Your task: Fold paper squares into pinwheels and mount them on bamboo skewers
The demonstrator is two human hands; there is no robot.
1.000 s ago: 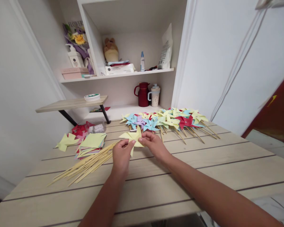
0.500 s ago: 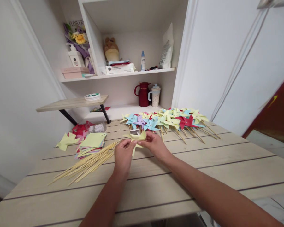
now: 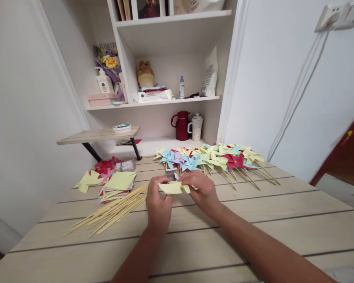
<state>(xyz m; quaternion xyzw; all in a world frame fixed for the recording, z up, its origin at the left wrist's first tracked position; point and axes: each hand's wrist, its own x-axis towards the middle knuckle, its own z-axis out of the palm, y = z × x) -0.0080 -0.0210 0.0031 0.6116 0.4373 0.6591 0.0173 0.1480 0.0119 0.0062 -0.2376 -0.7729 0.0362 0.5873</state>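
Between my two hands is a yellow paper pinwheel (image 3: pixel 171 188), held above the table and tilted so its blades show edge-on. My left hand (image 3: pixel 159 204) grips its left side, fingers closed. On the other side my right hand (image 3: pixel 203 192) pinches the paper with thumb and fingers. Just behind it stands a small clear box (image 3: pixel 171 174), partly hidden by the hands. Wooden sticks (image 3: pixel 113 210) lie in a loose bundle to the left of my left hand. Beyond them is a stack of coloured paper squares (image 3: pixel 119 182), yellow on top.
Many finished pinwheels (image 3: pixel 212 158) on sticks lie at the back right. A loose yellow pinwheel (image 3: pixel 88 181) and red paper shapes (image 3: pixel 104 166) are at the left. A raised wooden stand (image 3: pixel 98 135) is behind them. A red jug (image 3: pixel 182 126) and a cup (image 3: pixel 196 128) stand at the back.
The yellow pinwheel has been tipped, its blades now lying flatter between my hands. My right hand has shifted its fingers along the paper. The view has tilted upward.
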